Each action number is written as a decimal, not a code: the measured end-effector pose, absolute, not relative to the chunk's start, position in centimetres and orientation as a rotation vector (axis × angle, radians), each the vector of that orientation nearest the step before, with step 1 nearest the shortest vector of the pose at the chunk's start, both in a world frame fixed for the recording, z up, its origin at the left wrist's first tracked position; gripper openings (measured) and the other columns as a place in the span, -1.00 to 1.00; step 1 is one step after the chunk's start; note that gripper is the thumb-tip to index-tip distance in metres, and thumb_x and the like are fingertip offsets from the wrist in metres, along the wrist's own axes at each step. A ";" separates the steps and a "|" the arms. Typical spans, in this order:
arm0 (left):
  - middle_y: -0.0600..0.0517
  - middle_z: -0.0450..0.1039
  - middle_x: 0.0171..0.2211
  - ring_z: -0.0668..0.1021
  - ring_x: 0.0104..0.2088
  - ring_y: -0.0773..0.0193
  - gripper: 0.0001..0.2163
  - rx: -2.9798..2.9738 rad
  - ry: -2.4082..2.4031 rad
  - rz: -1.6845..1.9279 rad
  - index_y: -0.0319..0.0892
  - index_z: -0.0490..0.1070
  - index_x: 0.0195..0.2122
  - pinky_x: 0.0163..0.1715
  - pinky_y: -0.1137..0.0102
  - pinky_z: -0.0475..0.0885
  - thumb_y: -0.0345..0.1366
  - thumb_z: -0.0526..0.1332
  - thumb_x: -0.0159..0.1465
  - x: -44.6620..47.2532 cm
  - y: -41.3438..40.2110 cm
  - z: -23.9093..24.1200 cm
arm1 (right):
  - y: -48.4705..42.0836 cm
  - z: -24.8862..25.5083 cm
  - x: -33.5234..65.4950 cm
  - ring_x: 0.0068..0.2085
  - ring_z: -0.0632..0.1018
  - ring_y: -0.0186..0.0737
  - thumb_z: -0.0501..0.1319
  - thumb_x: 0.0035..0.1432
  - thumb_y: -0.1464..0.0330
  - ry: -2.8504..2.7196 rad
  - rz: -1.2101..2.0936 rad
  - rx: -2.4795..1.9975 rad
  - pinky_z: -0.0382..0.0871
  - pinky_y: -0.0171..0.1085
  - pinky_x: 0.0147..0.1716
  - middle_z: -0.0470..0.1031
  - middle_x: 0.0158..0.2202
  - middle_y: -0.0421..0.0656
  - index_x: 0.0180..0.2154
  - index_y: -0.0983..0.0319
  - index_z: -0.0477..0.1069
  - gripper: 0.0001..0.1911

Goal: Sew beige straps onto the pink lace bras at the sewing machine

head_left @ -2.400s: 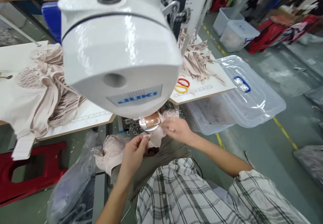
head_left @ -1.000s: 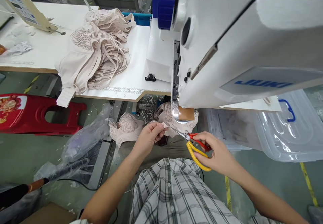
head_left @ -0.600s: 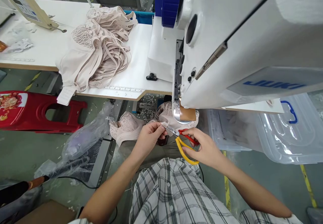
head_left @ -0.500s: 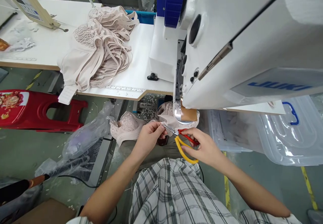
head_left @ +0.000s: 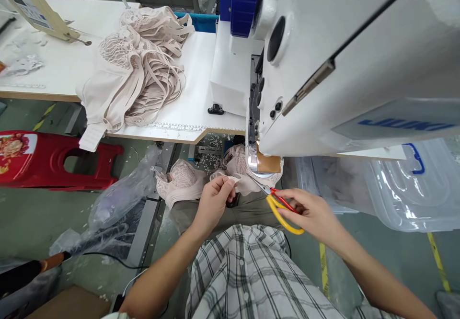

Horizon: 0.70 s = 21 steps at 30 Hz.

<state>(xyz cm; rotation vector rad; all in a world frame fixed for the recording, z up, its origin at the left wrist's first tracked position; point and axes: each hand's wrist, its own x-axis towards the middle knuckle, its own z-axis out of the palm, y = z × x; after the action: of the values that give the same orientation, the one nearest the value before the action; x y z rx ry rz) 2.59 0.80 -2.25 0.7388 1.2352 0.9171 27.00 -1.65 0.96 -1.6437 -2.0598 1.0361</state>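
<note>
My left hand [head_left: 214, 202] pinches the end of a pale pink lace garment piece [head_left: 237, 168] that hangs under the arm of the white sewing machine [head_left: 345, 65]. My right hand [head_left: 312, 212] grips small scissors [head_left: 281, 206] with one red and one yellow handle. Their blades point up-left toward the fabric, a short gap away from my left fingers. Another lace piece [head_left: 181, 182] lies just left of my left hand. My plaid shirt fills the bottom of the view.
A heap of pink garments [head_left: 138, 70] sits on the white table [head_left: 194, 103]. A control panel [head_left: 34, 10] stands at the far left. On the floor are a red stool [head_left: 46, 161], clear plastic bags [head_left: 118, 199] and clear plastic bins [head_left: 406, 185].
My right hand picked up the scissors, brought the blades to the fabric at my left fingers, then drew back to the right. My left hand stayed pinched on the fabric.
</note>
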 end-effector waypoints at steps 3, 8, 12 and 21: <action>0.18 0.17 -0.66 0.21 -0.60 0.42 -0.64 0.658 1.187 0.965 -0.17 0.33 -0.54 -0.56 0.46 0.15 0.03 0.28 0.11 2.9 0.9 -1.9 | 0.1 1.6 30.0 -0.58 0.48 -0.25 0.24 0.17 0.12 -2.086 0.961 -1.737 0.38 -0.27 -0.66 0.58 -0.41 -0.18 -0.14 0.04 0.55 -0.74; 0.18 0.20 -0.64 0.21 -0.60 0.46 -0.64 0.591 1.119 0.961 -0.19 0.37 -0.50 -0.58 0.49 0.12 0.03 0.33 0.08 3.6 1.0 -1.0 | 6.0 2.7 34.0 -0.34 0.59 0.00 0.22 0.22 0.16 -2.177 0.211 -1.934 0.45 -0.11 -0.44 0.57 -0.37 0.01 -0.15 0.15 0.54 -0.73; 0.13 0.31 -0.59 0.26 -0.63 0.47 -0.67 0.652 1.081 0.776 -0.19 0.34 -0.53 -0.62 0.50 0.10 -0.01 0.28 0.12 3.7 1.3 0.3 | 5.6 3.4 31.2 -0.22 0.59 0.05 0.13 0.30 0.21 -2.214 -0.157 -1.651 0.48 -0.06 -0.31 0.57 -0.25 0.09 -0.16 0.23 0.48 -0.74; 0.03 0.43 -0.53 0.41 -0.54 0.28 -0.81 1.239 1.184 0.464 -0.12 0.37 -0.50 -0.50 0.39 0.30 -0.21 0.13 0.23 3.3 1.5 2.2 | 1.7 -0.3 24.9 -0.34 0.62 -0.16 -0.01 0.34 0.35 -2.387 0.535 -1.105 0.49 -0.25 -0.43 0.62 -0.32 -0.10 -0.19 0.16 0.51 -0.70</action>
<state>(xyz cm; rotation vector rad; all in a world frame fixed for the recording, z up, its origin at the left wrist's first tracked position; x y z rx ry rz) 3.31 1.46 2.20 1.2392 1.1840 0.4643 24.90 1.72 -0.32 -1.1049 -2.3871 0.5355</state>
